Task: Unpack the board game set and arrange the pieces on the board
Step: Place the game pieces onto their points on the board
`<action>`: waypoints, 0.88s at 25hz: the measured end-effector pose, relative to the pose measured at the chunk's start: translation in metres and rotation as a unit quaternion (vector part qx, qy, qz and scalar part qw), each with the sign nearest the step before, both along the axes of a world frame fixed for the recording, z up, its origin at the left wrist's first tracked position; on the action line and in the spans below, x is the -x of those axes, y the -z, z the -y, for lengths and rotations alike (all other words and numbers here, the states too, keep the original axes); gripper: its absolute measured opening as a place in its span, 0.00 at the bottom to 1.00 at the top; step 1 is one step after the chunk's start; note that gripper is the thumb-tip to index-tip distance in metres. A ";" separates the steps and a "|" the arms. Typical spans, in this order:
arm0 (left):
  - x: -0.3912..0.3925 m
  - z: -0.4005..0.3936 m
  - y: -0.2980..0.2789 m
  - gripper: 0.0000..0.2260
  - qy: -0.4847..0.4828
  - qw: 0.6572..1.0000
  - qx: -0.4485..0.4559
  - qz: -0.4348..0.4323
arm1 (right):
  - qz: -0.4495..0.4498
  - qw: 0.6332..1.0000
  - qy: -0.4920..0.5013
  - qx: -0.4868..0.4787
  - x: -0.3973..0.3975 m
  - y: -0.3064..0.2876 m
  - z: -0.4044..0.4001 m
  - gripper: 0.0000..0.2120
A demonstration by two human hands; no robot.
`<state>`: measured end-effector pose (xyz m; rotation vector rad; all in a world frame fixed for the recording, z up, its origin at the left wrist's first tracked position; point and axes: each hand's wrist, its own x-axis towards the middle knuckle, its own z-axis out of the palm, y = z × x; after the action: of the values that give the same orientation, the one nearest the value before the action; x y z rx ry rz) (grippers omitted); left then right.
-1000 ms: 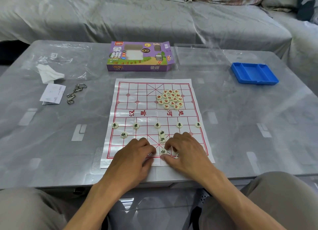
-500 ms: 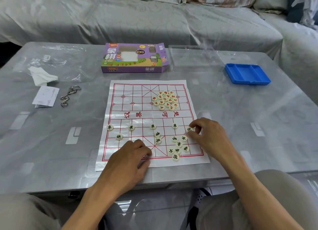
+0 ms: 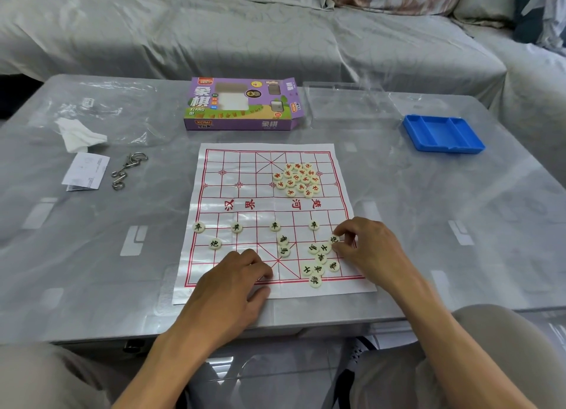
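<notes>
A white paper board [image 3: 245,191] with red grid lines lies flat on the table. Red-lettered pieces [image 3: 297,179] sit in a heap on its far right half. Black-lettered pieces stand in a row [image 3: 235,227] on the near half, and a loose cluster [image 3: 318,263] lies at the near right. My right hand [image 3: 367,252] pinches one black piece [image 3: 334,239] at the board's right edge. My left hand [image 3: 232,283] rests with curled fingers on the near edge of the board; I see nothing in it.
The purple game box [image 3: 242,105] lies open behind the board, with a clear plastic lid [image 3: 346,105] beside it. A blue tray [image 3: 442,134] sits at the right. Tissue [image 3: 78,136], a paper slip [image 3: 85,171] and a metal ring puzzle [image 3: 127,169] lie at the left.
My right hand moved from the near centre of the board out to its right edge and took hold of a black piece. The cluster it covered now shows. My left hand stayed.
</notes>
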<state>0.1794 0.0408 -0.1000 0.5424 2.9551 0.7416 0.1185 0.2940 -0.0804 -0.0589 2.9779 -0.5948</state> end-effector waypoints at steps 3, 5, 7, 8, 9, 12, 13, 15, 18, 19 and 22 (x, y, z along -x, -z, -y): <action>0.000 0.000 0.000 0.09 -0.001 1.000 0.000 -0.001 | -0.004 1.000 0.007 -0.006 0.001 0.001 0.001 0.11; 0.000 0.000 0.001 0.09 0.000 1.000 0.001 -0.001 | -0.003 1.000 0.010 -0.009 0.001 0.004 0.000 0.10; -0.001 0.001 0.000 0.09 0.000 1.000 0.000 0.002 | -0.003 1.000 0.010 -0.009 0.000 0.004 0.000 0.11; -0.001 0.001 -0.001 0.09 -0.001 1.000 -0.002 0.002 | -0.011 1.000 0.007 -0.006 0.000 0.003 0.000 0.11; -0.001 0.001 -0.001 0.09 -0.002 1.000 -0.003 0.002 | -0.026 1.000 0.004 0.001 -0.002 0.000 0.001 0.11; -0.001 0.001 -0.001 0.10 -0.002 1.000 0.001 0.003 | -0.077 0.997 -0.006 0.028 -0.012 -0.007 0.003 0.10; -0.001 0.002 -0.001 0.10 0.000 1.000 0.002 0.004 | -0.075 0.997 -0.005 0.027 -0.018 -0.007 0.004 0.09; 0.000 0.003 -0.001 0.10 0.002 1.000 -0.003 0.003 | -0.044 0.999 0.006 0.008 -0.030 -0.002 0.006 0.09; -0.004 0.006 -0.003 0.09 -0.005 1.000 -0.020 -0.004 | -0.006 1.000 0.022 0.005 -0.045 0.006 0.009 0.09; -0.005 0.009 -0.006 0.08 -0.008 1.000 -0.022 -0.006 | -0.010 1.000 0.025 0.007 -0.049 0.007 0.009 0.08; -0.008 0.025 -0.014 0.07 -0.039 0.999 -0.016 -0.027 | -0.033 0.999 0.021 -0.004 -0.060 0.006 0.014 0.05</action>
<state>0.1875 0.0158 -0.0862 0.4577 3.0344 0.7958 0.1783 0.2803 -0.0868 -0.0166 3.0514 -0.5977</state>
